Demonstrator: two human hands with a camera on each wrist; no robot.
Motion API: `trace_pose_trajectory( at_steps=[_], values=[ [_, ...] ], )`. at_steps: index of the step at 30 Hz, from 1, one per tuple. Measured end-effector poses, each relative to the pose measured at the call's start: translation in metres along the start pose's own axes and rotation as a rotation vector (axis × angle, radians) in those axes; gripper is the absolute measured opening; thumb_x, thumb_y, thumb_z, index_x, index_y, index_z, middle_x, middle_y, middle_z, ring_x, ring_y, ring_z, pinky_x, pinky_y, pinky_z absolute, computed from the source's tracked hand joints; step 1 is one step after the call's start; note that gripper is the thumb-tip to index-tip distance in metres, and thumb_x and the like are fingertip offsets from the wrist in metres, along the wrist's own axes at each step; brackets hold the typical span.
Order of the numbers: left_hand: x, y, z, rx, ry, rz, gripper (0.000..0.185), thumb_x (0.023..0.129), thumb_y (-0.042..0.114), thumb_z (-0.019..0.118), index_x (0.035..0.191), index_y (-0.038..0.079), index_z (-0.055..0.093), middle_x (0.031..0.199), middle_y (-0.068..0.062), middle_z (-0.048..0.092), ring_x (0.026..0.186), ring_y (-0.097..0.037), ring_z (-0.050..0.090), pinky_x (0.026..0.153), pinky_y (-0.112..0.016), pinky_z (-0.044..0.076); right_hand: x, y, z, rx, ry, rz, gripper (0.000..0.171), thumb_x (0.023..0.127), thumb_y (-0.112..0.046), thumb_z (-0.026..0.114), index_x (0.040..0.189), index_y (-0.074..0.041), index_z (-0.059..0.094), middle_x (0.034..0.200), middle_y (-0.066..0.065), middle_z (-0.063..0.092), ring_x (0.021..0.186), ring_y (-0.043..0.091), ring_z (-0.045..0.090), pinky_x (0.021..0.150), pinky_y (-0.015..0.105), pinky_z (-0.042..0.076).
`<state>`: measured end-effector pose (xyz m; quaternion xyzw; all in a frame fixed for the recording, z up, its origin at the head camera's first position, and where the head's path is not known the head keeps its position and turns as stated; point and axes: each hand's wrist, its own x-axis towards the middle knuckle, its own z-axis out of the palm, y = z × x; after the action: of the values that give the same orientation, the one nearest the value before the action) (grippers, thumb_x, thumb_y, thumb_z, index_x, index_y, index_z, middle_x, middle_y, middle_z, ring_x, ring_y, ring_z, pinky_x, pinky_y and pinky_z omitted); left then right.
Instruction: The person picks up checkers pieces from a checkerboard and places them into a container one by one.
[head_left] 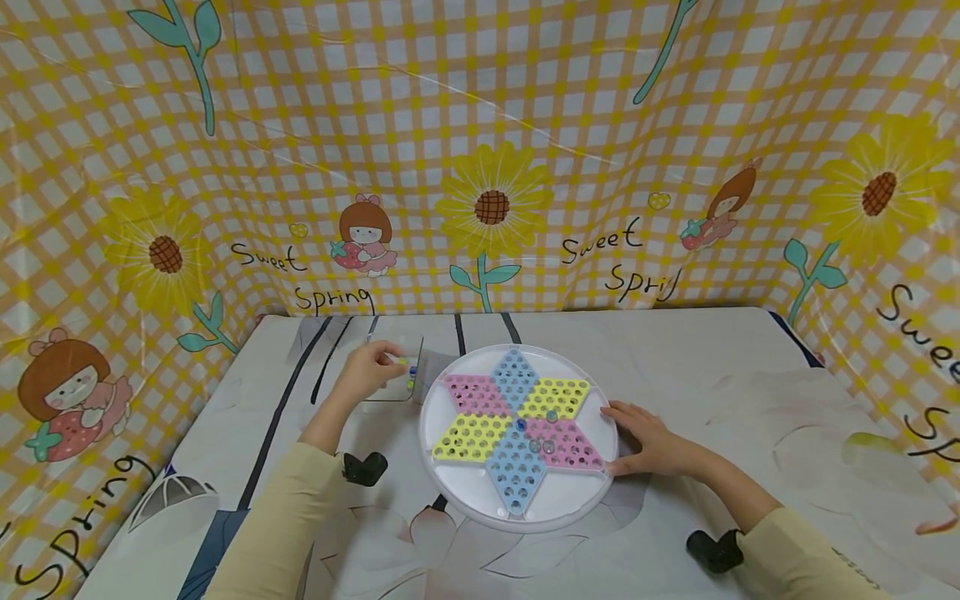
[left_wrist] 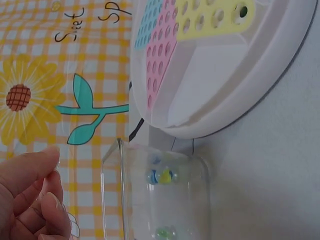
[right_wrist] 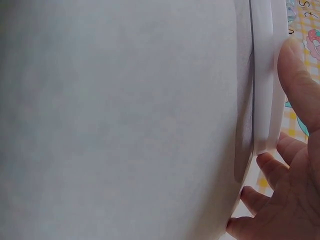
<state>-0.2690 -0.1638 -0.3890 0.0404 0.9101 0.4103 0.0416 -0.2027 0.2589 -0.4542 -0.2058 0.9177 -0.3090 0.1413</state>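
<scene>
**Left hand at the marble box, right hand bracing the board**

Your left hand (head_left: 369, 369) sits over the small clear plastic box (head_left: 396, 372) at about 10 o'clock off the round white Chinese-checkers board with its pink, yellow and blue star (head_left: 517, 433). Fingers are curled together over the box mouth. Looks like a pinch on a marble, but neither the head view nor the left wrist view shows one between the fingertips (left_wrist: 50, 172), so I can't tell if you've got one. The box still holds a few small glass marbles (left_wrist: 161, 176), blue-yellow and green.

Your right hand (head_left: 651, 439) lies flat at the board's 3 o'clock edge, fingers straight and relaxed, fingertips against the white rim (right_wrist: 265, 90). It grips nothing, just steadies.

A few marbles already sit in the holes near the star centre (head_left: 542, 435), on the pink arm toward 5 o'clock.

Risks as I judge them:
- Marbles are smooth and small. A weak pinch will drop one on the glossy printed table cover (head_left: 720, 367), and it rolls.
- The box is light and stands just beside the board's rim. Catching its wall with your knuckles on the way out could tip it and spill the rest.
- If your right hand pushes sideways at the rim, the board could slide and shake the seated marbles out of their holes.
</scene>
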Motion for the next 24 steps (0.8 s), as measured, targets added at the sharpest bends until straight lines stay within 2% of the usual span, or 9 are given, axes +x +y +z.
trace_pose_trajectory(
  at_steps=[9,17,24],
  values=[
    [0.002,-0.008,-0.006,-0.005,0.025,-0.013,0.023,0.084,0.015,0.065,0.103,0.003,0.06,0.074,-0.005,0.057,0.055,-0.013,0.049,0.05,-0.025,0.038,-0.001,-0.001,0.0,0.002,-0.003,0.005,0.089,0.072,-0.037,0.075,0.137,0.006,0.031,0.142,0.032,0.017,0.128,0.052,0.01,0.095,0.071,0.01],
    [0.003,-0.015,-0.008,-0.023,0.046,-0.058,0.022,0.084,0.013,0.065,0.103,0.003,0.06,0.074,-0.004,0.055,0.055,-0.012,0.049,0.051,-0.024,0.04,-0.002,-0.002,-0.002,0.003,-0.013,0.012,0.088,0.073,-0.037,0.074,0.137,0.004,0.03,0.143,0.031,0.016,0.129,0.052,0.009,0.094,0.071,0.012],
    [0.003,-0.023,-0.011,0.0,0.06,-0.069,0.022,0.083,0.013,0.065,0.102,0.003,0.06,0.075,-0.005,0.056,0.056,-0.014,0.05,0.053,-0.024,0.04,-0.001,0.0,-0.001,0.01,-0.008,0.002,0.088,0.073,-0.035,0.075,0.137,0.005,0.03,0.143,0.032,0.016,0.129,0.052,0.008,0.095,0.071,0.007]
  ],
)
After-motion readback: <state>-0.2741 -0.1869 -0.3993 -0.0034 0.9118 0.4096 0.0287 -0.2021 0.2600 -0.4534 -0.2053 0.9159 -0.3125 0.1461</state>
